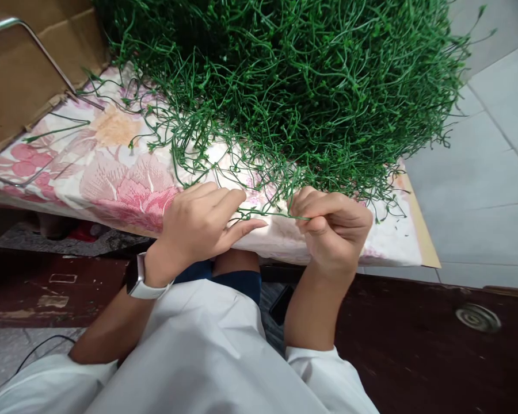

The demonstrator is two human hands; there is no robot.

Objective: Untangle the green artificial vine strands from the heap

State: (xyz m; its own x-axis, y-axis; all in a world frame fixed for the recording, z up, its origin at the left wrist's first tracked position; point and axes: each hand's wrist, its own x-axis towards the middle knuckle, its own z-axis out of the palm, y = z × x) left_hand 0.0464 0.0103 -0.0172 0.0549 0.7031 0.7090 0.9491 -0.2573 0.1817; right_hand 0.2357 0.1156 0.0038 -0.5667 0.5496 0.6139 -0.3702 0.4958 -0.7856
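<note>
Head view, hands at the near edge of a tabletop (pixel 430 252) spread with a floral cloth (pixel 140 198). Right hand (pixel 331 230): fingers curled, thumb against the bent index finger, the grip closed on one end of a thin green stem (pixel 280 215). Stem runs roughly level from there towards the left hand (pixel 202 221), low over the cloth, its leafy end in the space between that hand's thumb and index finger. Left grip moderately wide, thumb straight and pointing at the right hand, a visible gap below the index finger; cannot tell whether the curled fingers behind press on any greenery. Large heap of green stems (pixel 311 86) just beyond both hands, filling the far middle and right of the tabletop; tangled, forked tips, loose strands straggling over the cloth towards the fingers. A few strands lie apart on the left, near a cardboard box (pixel 38 69). Bent metal wire (pixel 38 43) in front of the box, reaching down over the cloth. Pale watch (pixel 143 282) on the left wrist, dark face turned outward. White garment (pixel 198 351) on the person, short sleeves, dark blue cloth at the lap. Dark red wooden surface (pixel 397 339) below on the right, round metal piece (pixel 477 317) set on it. Pale tiles (pixel 479 184) beyond the tabletop's right edge.
</note>
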